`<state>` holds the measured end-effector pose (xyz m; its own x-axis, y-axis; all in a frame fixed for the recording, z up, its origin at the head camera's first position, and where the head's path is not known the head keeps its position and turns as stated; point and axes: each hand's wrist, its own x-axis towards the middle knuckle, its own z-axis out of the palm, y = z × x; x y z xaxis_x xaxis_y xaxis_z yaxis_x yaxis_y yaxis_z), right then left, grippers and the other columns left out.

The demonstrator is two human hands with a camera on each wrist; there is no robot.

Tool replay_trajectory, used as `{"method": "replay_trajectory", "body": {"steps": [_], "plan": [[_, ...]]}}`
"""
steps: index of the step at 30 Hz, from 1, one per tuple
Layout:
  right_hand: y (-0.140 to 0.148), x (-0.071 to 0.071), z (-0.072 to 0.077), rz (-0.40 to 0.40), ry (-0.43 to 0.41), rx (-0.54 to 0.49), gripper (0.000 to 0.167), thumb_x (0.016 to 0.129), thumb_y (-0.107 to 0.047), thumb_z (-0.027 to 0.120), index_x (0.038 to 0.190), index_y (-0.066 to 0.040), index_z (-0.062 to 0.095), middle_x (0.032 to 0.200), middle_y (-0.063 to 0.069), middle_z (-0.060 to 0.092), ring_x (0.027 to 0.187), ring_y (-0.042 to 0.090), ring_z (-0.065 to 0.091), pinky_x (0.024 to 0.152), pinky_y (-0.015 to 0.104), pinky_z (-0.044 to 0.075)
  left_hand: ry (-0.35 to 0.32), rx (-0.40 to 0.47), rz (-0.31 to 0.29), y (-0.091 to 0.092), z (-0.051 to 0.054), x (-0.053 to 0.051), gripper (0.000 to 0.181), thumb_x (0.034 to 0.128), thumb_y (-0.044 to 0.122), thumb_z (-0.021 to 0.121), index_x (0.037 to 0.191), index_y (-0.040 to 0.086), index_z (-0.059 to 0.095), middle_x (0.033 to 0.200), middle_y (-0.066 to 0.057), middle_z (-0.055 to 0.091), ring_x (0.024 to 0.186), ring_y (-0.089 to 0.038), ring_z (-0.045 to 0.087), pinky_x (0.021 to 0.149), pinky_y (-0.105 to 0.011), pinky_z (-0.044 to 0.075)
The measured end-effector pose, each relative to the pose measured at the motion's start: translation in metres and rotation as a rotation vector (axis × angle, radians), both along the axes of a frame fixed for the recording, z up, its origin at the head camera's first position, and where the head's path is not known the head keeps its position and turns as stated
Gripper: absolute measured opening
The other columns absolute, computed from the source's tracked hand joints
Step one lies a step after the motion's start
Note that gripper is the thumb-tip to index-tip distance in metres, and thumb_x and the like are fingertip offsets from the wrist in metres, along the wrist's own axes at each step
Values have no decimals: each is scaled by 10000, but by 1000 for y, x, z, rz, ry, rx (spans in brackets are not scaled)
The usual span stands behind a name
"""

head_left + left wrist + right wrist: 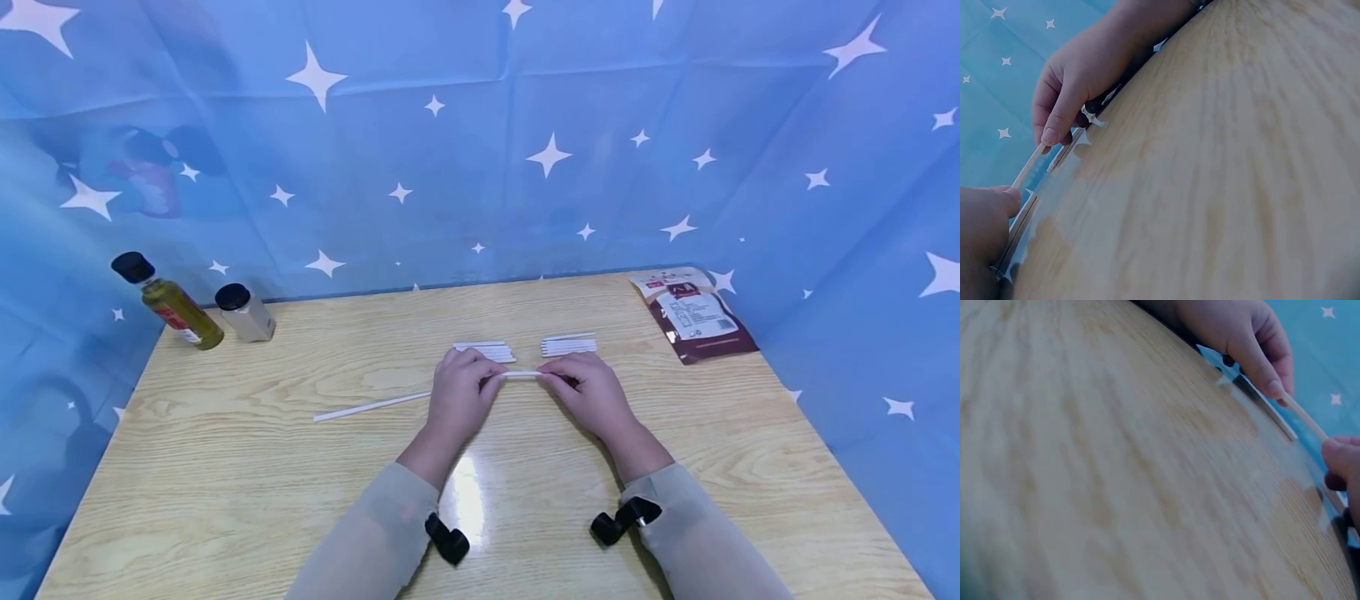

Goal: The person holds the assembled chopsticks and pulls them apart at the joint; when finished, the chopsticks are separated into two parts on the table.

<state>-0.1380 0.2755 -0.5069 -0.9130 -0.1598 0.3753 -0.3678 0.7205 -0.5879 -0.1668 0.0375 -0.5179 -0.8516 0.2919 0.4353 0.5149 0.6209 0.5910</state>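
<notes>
My left hand point(459, 390) pinches a thin white stick point(522, 374) between thumb and fingers. The right hand point(592, 390) pinches the same stick further right, leaving a short span between the hands. In the left wrist view that span point(1027, 165) looks pale and straight, slightly above the table. A longer white length point(371, 407) runs left from behind my left hand; the hand hides whether it joins the held stick. Just beyond the hands lie two bundles of short white sticks, a left bundle point(487, 351) and a right bundle point(568, 345).
The wood-grain table point(225, 467) ends at a blue star-printed cloth point(480, 150). At the back left are an oil bottle point(180, 312) with a black cap and a black-lidded jar point(247, 315). A maroon and white packet point(697, 317) lies at the back right.
</notes>
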Motion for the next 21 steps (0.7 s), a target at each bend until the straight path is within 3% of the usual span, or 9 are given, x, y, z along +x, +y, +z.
{"method": "replay_trajectory", "body": {"steps": [14, 21], "plan": [[4, -1, -3, 20, 1, 27, 89, 956, -171, 827, 1040, -164, 854, 1051, 4, 796, 1012, 243, 668, 894, 457, 518, -37, -82, 0, -1, 7, 3, 55, 972, 287, 816, 992, 245, 846, 986, 121, 728, 1019, -184, 544, 916, -439, 434], [9, 0, -1, -58, -27, -32, 114, 971, -140, 809, 1077, -118, 846, 1066, 31, 789, 1015, 248, 702, 880, 465, 557, -1, 29, 37, -4, 2, 1, 36, 933, 189, 849, 955, 161, 844, 970, 51, 752, 996, -221, 608, 950, -446, 465]]}}
